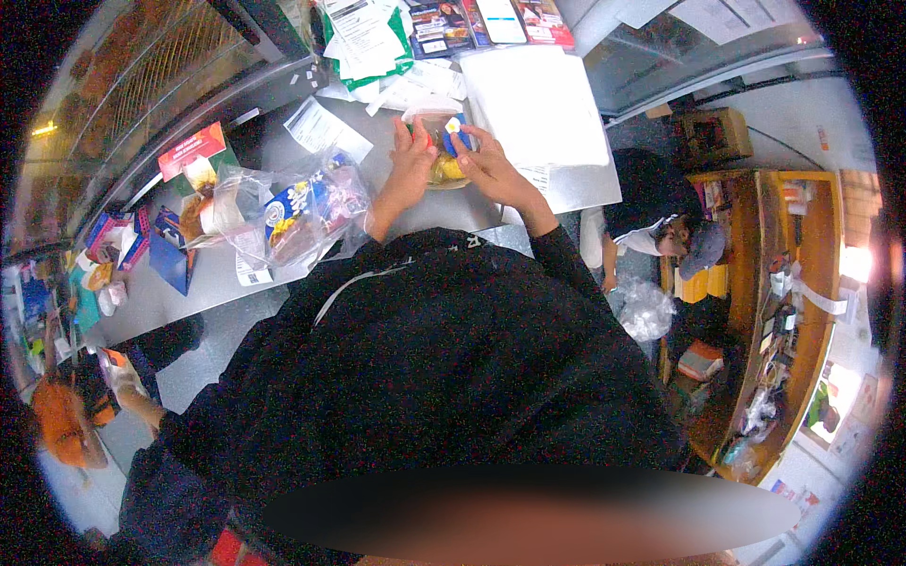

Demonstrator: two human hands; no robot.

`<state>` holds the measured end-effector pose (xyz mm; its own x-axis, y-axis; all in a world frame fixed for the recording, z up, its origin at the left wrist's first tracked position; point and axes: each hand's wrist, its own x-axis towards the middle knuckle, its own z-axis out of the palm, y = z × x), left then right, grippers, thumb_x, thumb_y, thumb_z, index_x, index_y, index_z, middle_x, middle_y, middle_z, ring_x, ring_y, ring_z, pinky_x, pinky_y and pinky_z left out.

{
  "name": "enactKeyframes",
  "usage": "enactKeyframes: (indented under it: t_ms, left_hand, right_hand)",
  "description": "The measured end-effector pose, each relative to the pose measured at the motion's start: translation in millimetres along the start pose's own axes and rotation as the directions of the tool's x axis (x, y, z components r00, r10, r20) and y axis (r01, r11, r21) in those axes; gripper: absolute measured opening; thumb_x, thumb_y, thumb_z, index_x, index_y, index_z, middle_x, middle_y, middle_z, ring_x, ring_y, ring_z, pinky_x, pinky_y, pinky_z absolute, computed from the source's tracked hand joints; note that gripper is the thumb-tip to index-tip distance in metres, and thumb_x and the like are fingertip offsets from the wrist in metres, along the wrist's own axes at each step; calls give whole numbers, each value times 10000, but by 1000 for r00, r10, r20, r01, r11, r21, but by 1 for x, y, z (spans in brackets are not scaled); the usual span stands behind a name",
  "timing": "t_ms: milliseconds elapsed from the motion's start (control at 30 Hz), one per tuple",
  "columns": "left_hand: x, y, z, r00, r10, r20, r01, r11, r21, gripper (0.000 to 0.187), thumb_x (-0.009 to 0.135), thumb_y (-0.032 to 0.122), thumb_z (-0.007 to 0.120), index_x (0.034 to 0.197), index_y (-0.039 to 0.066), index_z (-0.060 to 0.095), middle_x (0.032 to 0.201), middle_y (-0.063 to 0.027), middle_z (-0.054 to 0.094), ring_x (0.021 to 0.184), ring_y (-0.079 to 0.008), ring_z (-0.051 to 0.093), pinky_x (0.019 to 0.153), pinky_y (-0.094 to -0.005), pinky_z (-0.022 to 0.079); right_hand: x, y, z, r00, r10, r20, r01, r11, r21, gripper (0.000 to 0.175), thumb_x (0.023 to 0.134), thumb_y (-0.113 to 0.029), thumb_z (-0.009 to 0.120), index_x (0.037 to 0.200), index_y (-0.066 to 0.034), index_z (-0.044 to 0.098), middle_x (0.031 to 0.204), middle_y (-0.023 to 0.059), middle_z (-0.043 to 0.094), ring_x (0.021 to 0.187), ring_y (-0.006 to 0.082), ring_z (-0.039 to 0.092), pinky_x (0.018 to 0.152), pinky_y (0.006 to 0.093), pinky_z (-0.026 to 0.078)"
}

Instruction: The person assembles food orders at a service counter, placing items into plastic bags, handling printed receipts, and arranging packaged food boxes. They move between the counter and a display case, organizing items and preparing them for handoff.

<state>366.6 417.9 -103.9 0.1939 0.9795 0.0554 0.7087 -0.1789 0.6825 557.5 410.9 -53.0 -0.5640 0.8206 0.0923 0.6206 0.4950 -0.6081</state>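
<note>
Both my hands are at a clear plastic bag (447, 180) on the metal table, in front of my chest. A yellow item and a blue piece with a white flower shape (454, 127) show in or on the bag. My left hand (414, 159) lies along the bag's left side, its fingertips at a small red item (422, 134). My right hand (488, 159) touches the blue piece with its fingers from the right. Whether either hand grips something is hard to tell. Left of my hands, another clear plastic bag (311, 205) holds colourful decorated items.
White sheets or bags (538, 106) are stacked right of my hands. Printed papers (368, 42) and a phone (501, 20) lie at the back. Open snack boxes (117, 237) stand at the left. A person in a cap (658, 212) bends near a wooden shelf (764, 318) at the right.
</note>
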Motion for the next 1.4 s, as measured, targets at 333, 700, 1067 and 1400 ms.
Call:
enactKeyframes:
  t_ms: [333,700,1067,1400]
  left_hand:
    - [7,14,-26,971,-64,-230,-103,759,-643,822,695,70,673,1357,54,187,1152,-192,426,1013,-256,473,877,-341,383]
    - [5,-2,-31,995,-25,-98,-18,911,-413,357,665,56,687,1013,106,627,1076,-106,457,989,-217,481,820,-288,421]
    - [0,-3,-30,965,194,-178,-228,954,-196,361,661,254,721,971,91,635,1123,-161,449,1034,-289,465,854,-346,405]
    - [-14,5,-45,982,184,-39,-189,953,-235,485,697,282,695,1062,32,497,1152,-184,407,1099,-333,397,916,-392,350]
  right_hand:
    - [11,1,-29,956,-45,291,47,999,1,660,725,-439,635,1237,-69,446,1332,191,262,1212,336,289,978,361,301]
    - [18,-3,6,961,224,-160,-198,966,164,450,687,-293,699,1060,-62,600,1080,118,534,920,239,544,766,309,449]
    - [27,-5,-1,957,-192,-217,93,913,-397,494,759,-449,552,1204,-247,484,1134,176,460,1054,341,445,898,465,336]
    - [7,-34,-6,988,126,-95,-139,979,-147,454,792,-312,568,1204,-148,471,1190,249,417,1089,368,440,897,435,366]
